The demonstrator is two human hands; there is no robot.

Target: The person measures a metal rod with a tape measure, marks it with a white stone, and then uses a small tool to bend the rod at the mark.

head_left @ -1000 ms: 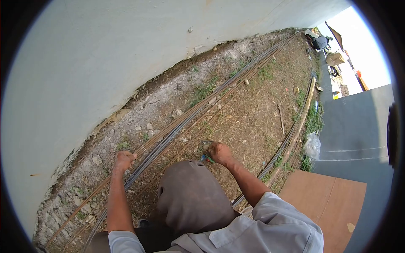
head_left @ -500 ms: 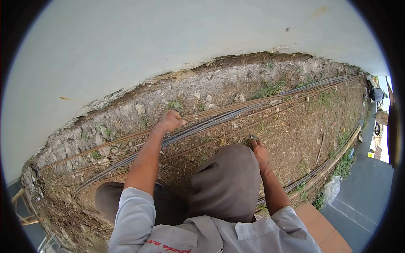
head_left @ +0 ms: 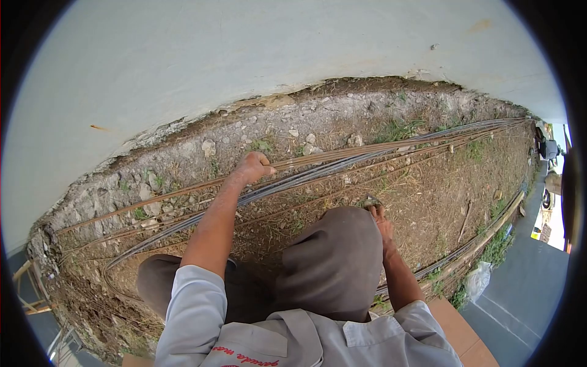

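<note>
My left hand (head_left: 252, 168) is closed around rusty brown steel rods (head_left: 342, 153) that run from the lower left to the upper right. Just below that fist, in this view, a bundle of grey steel rods (head_left: 293, 181) lies alongside them. Beside my raised knee, my right hand (head_left: 381, 225) is closed on a small dark metal tool (head_left: 369, 201). Only its tip shows past the fingers, so I cannot tell its kind. The fingertips of this hand are partly hidden by the knee.
A pale wall (head_left: 257, 55) with a broken lower edge rises beyond the rods. Dry soil (head_left: 428, 189) with stones, straw and weeds lies beneath them. To the right are a long strip of wood (head_left: 483, 238), a clear plastic bag (head_left: 478, 280) and grey paving (head_left: 532, 275).
The view has shifted slightly, with the wall and rods a little lower on the right side. My left hand still grips the rods, and my right hand stays by the knee with the tool.
</note>
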